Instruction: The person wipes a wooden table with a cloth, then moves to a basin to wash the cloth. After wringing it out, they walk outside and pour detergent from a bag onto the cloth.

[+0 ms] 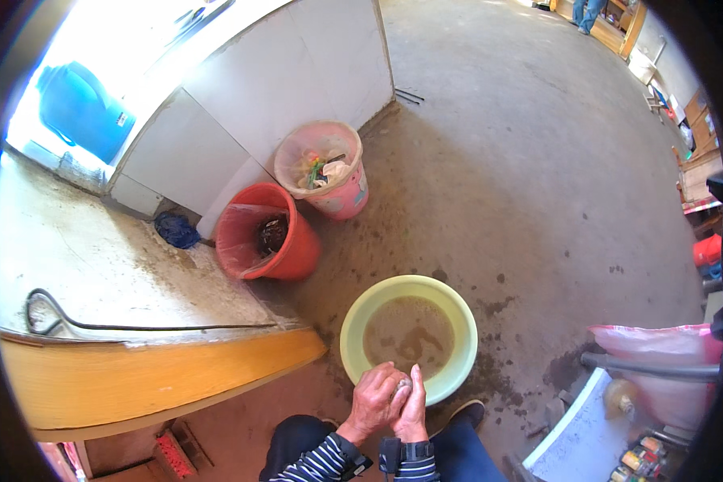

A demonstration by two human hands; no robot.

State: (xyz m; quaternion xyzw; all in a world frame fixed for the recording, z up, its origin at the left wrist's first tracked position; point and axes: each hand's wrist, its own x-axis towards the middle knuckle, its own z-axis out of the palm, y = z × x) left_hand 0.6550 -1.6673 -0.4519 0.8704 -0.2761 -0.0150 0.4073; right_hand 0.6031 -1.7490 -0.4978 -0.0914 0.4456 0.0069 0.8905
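Note:
A light green plastic basin (468, 337) with murky brown water (410, 328) stands on the floor before me. My left hand (373, 397) and my right hand (413, 403) are cupped together over its near rim. Between the fingers shows a small greyish lump (404, 383); what it is cannot be told, and the palms are hidden. Both wrists have dark bands over striped sleeves.
A red bin (304, 241) and a pink lined bin (349, 193) with litter stand beyond the basin, left. An orange wooden edge (156, 379) juts in at left. A white panel (569, 428) and jars are lower right. A person's legs (587, 15) show far off.

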